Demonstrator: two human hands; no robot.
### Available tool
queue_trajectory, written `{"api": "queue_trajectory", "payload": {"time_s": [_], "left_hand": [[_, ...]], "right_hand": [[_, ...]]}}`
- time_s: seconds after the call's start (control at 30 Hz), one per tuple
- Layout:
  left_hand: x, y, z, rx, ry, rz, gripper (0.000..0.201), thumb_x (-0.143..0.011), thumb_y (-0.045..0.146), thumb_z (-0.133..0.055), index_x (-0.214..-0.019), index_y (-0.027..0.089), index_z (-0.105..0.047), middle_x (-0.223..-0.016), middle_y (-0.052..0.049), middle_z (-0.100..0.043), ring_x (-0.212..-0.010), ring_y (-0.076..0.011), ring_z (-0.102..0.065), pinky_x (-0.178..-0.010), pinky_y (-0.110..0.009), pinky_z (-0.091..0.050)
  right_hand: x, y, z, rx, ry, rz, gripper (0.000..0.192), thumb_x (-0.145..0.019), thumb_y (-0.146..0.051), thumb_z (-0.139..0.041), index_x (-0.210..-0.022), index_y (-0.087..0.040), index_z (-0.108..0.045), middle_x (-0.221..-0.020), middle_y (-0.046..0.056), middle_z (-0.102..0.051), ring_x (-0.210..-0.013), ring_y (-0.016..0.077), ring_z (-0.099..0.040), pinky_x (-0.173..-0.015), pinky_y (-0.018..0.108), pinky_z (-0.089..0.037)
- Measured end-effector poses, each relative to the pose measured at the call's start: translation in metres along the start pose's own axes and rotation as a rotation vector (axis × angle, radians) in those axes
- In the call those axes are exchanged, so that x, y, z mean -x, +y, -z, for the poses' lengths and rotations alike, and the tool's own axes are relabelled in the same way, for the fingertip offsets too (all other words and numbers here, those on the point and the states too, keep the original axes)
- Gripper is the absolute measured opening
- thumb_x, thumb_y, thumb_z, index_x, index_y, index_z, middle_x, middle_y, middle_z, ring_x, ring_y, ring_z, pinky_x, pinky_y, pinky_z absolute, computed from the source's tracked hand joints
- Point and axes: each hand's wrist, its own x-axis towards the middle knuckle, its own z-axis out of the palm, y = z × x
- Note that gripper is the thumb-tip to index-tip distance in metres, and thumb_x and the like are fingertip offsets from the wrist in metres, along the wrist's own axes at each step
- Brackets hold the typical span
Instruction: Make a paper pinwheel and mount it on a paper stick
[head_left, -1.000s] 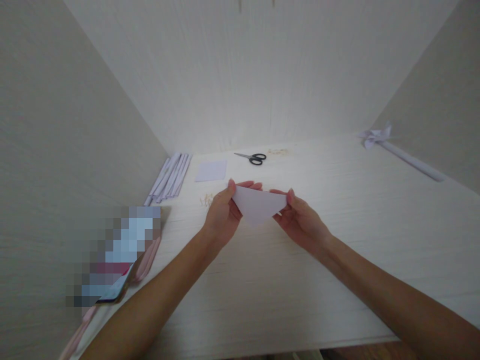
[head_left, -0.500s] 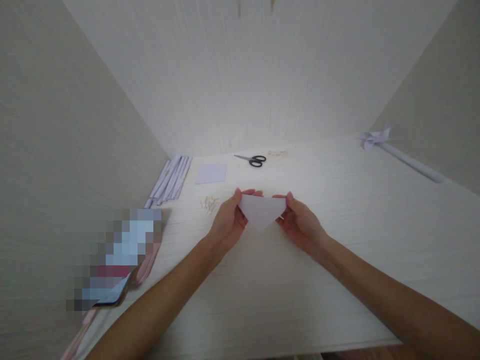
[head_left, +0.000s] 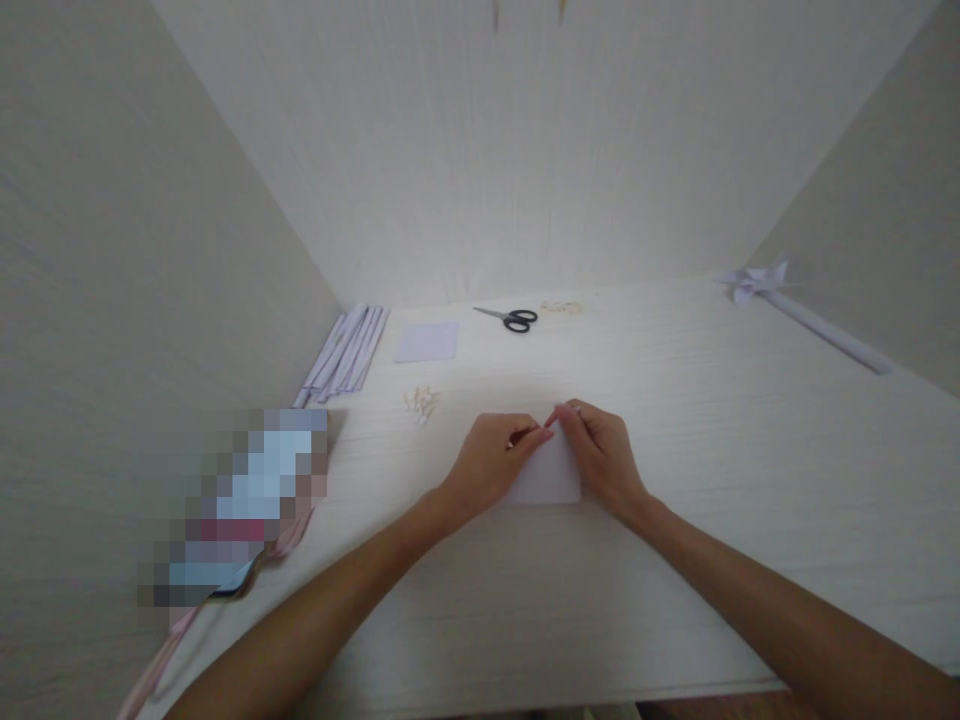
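I have brought the folded paper (head_left: 546,478) down from the air onto the surface (head_left: 675,420); my left hand (head_left: 495,462) and right hand (head_left: 600,455) press it flat, fingertips meeting at its far edge, its long axis running left-right

The folded paper (head_left: 546,478) lies flat on the desk (head_left: 675,560), under both hands: the left hand (head_left: 495,462) on its left part, the right hand (head_left: 600,455) on its right. Behind the paper and to its left lies a small heap of pins (head_left: 422,402). Farther behind lie a paper square (head_left: 427,341) and, right of that, scissors (head_left: 512,318). Paper strips (head_left: 343,352) lie far left of the paper, a pinwheel (head_left: 754,281) far right and behind.
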Motion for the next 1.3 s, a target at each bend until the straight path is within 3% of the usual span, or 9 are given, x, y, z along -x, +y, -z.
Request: {"api": "queue_trajectory", "payload": {"time_s": [0.2, 0.6, 0.87, 1.03, 1.17, 1.3], "left_hand": [[0.004, 0.006, -0.006, -0.137, 0.069, -0.030, 0.030, -0.079, 0.033, -0.038, -0.057, 0.015, -0.047, -0.052, 0.003, -0.045, -0.052, -0.0080, -0.038, -0.051, -0.021, -0.027], [0.000, 0.002, -0.011, -0.059, 0.100, 0.016, 0.032, -0.078, 0.035, -0.041, -0.054, 0.015, -0.044, -0.049, 0.005, -0.041, -0.049, -0.0074, -0.036, -0.049, -0.022, -0.024], [-0.001, -0.009, -0.013, -0.040, 0.092, 0.050, 0.031, -0.077, 0.035, -0.041, -0.053, 0.015, -0.046, -0.049, 0.004, -0.043, -0.049, -0.0079, -0.037, -0.051, -0.021, -0.025], [0.000, -0.016, -0.014, -0.088, 0.058, 0.036, 0.032, -0.080, 0.033, -0.036, -0.053, 0.016, -0.043, -0.049, 0.004, -0.042, -0.050, -0.0086, -0.038, -0.052, -0.022, -0.025], [0.003, -0.015, -0.015, -0.103, 0.017, 0.024, 0.036, -0.083, 0.035, -0.025, -0.056, 0.017, -0.041, -0.049, 0.003, -0.041, -0.049, -0.0091, -0.037, -0.050, -0.022, -0.024], [0.002, -0.013, -0.019, -0.086, 0.032, 0.001, 0.033, -0.081, 0.034, -0.029, -0.055, 0.017, -0.039, -0.051, 0.004, -0.038, -0.050, -0.0088, -0.036, -0.049, -0.022, -0.024]], "right_hand": [[0.003, -0.001, -0.005, 0.027, 0.080, 0.037, 0.037, -0.081, -0.032, -0.037, -0.048, -0.018, -0.032, -0.045, -0.005, -0.029, -0.044, 0.0072, -0.029, -0.042, 0.022, -0.023], [-0.003, 0.005, 0.002, -0.009, -0.006, 0.019, 0.035, -0.078, -0.034, -0.044, -0.048, -0.016, -0.042, -0.047, -0.003, -0.038, -0.044, 0.0066, -0.031, -0.041, 0.021, -0.023], [-0.031, 0.035, 0.026, -0.285, 0.224, -0.196, 0.036, -0.070, -0.039, -0.053, -0.047, -0.017, -0.037, -0.043, -0.006, -0.029, -0.038, 0.0052, -0.025, -0.037, 0.021, -0.018], [-0.036, 0.043, 0.032, -0.383, 0.090, -0.283, 0.034, -0.066, -0.042, -0.056, -0.048, -0.017, -0.041, -0.040, -0.006, -0.033, -0.035, 0.0054, -0.028, -0.035, 0.020, -0.018], [-0.031, 0.034, 0.026, -0.278, 0.024, -0.241, 0.035, -0.068, -0.042, -0.054, -0.048, -0.017, -0.040, -0.042, -0.006, -0.033, -0.037, 0.0048, -0.029, -0.035, 0.020, -0.020], [-0.022, 0.021, 0.012, -0.153, -0.077, -0.190, 0.036, -0.069, -0.042, -0.052, -0.047, -0.016, -0.040, -0.043, -0.006, -0.033, -0.039, 0.0047, -0.028, -0.035, 0.019, -0.020]]}}
